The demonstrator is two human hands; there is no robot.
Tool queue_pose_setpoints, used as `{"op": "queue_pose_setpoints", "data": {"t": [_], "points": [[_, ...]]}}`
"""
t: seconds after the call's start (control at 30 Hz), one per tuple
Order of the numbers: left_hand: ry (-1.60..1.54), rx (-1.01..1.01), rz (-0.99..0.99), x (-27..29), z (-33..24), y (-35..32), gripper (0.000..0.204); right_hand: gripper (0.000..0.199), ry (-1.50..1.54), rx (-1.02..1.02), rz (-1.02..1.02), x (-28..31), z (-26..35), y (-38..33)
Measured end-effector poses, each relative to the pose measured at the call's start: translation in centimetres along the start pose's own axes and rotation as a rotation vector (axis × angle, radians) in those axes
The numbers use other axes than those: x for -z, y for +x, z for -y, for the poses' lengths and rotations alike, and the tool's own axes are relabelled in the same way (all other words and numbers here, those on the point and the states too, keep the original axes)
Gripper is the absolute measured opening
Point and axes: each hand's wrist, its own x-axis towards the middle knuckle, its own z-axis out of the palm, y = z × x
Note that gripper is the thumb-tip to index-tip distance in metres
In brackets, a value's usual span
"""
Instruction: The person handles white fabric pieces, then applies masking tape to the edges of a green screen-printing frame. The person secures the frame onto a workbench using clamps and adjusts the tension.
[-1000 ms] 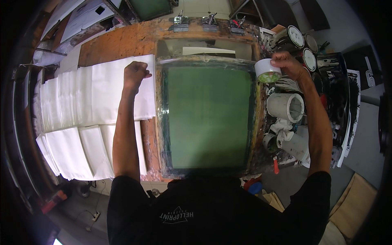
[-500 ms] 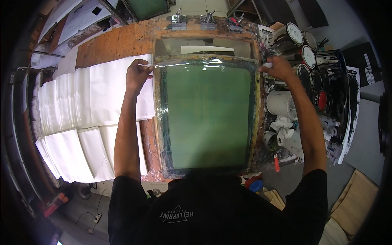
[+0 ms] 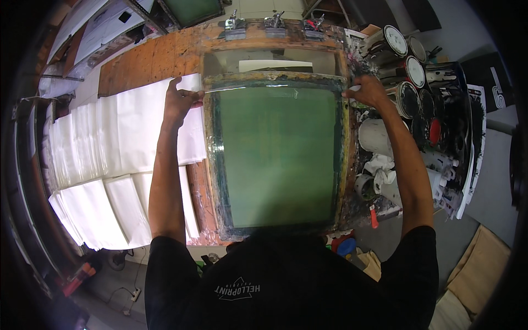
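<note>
A screen-printing frame (image 3: 341, 159) with green mesh (image 3: 278, 159) lies in front of me, its edges stained with ink. A strip of clear tape (image 3: 267, 86) stretches across its far end, between my hands. My left hand (image 3: 181, 103) pinches the strip's left end beside the frame's far left corner, with one finger raised. At the far right corner, my right hand (image 3: 369, 92) is closed on the other end. Something whitish shows at its fingers, perhaps the tape roll, mostly hidden. I cannot tell whether the tape touches the frame along its whole length.
White sheets or bags (image 3: 148, 126) lie in overlapping stacks on the wooden table (image 3: 143, 60) at left. Ink cans (image 3: 395, 41), a white tub (image 3: 375, 136) and crumpled paper crowd the right side. Metal clamps (image 3: 275, 26) line the far edge. A red-handled tool (image 3: 374, 216) lies near right.
The tape's broad, wavy glints have shrunk to a thin line, so it looks flatter or tighter. A left finger has straightened upward. The whole view has shifted slightly.
</note>
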Motion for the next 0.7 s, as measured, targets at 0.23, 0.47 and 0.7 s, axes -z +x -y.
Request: {"op": "queue_pose_setpoints", "data": {"t": [0.23,0.47,0.7], "points": [[0.068,-0.015,-0.018,-0.2,0.0,0.1,0.09,0.044,0.028,0.014,-0.024,0.5,0.2,0.0],[0.063,-0.007,-0.04,-0.4,0.2,0.5,0.09,0.043,0.006,0.005,-0.047,0.2,0.2,0.2],[0.308,-0.085,-0.133,-0.7,1.2,0.6,0.106,0.049,-0.061,0.013,-0.051,0.4,1.3,0.2]]}}
